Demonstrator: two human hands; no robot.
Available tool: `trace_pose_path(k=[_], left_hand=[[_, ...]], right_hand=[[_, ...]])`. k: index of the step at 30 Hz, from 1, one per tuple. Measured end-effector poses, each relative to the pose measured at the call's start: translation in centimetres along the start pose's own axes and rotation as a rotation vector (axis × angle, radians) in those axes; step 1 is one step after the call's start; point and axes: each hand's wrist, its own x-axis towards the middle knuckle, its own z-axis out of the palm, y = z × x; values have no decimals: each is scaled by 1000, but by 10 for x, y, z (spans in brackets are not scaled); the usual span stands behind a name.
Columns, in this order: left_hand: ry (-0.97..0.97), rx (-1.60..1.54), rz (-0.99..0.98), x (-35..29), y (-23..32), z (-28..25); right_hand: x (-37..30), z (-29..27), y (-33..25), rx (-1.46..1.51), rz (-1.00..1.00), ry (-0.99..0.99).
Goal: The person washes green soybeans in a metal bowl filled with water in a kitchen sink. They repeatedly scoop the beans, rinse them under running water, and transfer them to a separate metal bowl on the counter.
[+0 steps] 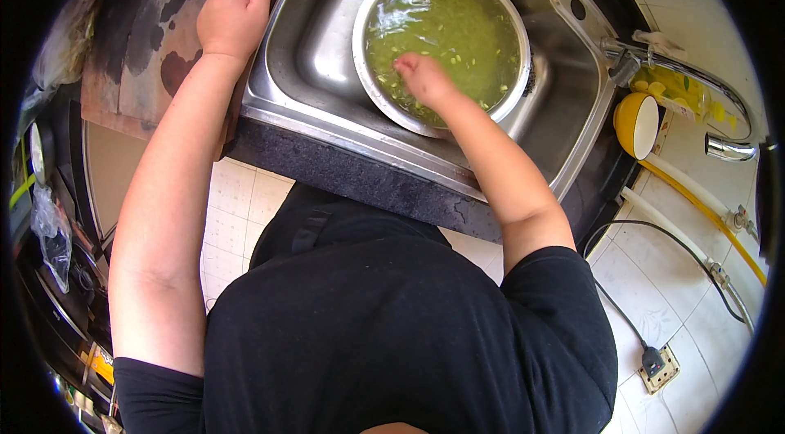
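1. Water [482, 25], cloudy and green, stood high in a round metal basin [361, 49], which sat inside the steel sink [323, 33].
2. Pale green bits [458, 59] floated in it; they looked light, soft and slippery, probably easy to bruise and fiddly to pick up singly. A cupped palm seemed a better way to lift them than a pinch.
3. The right grip [423, 80] reached into the basin's near-left part, bent inward at the water; whether it had closed on any bits could not be told, since its tips did not show clearly.
4. The left grip [237, 13] was curled into a fist over the brown tabletop [127, 86], left of the sink, with nothing showing in it.
5. So full, the basin looked heavy and likely to slosh if tipped. Its metal seemed stiff and hardly fragile, though slick when wet; opposite sides of the rim [382, 109] seemed the soundest places to take hold.
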Motion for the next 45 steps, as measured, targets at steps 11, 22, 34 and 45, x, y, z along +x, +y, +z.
trace_pose_path(k=[11,22,34,45], left_hand=[[-21,12,-16,0,-2,-1],[-29,18,-16,0,-1,0],[-18,11,-10,0,0,0],[-19,11,-14,0,1,0]], right_hand=[[-22,-51,27,353,210,132],[-58,-39,9,-342,-1,-105],[-41,-25,17,-225,75,-361],[-28,-28,44,611,241,22]])
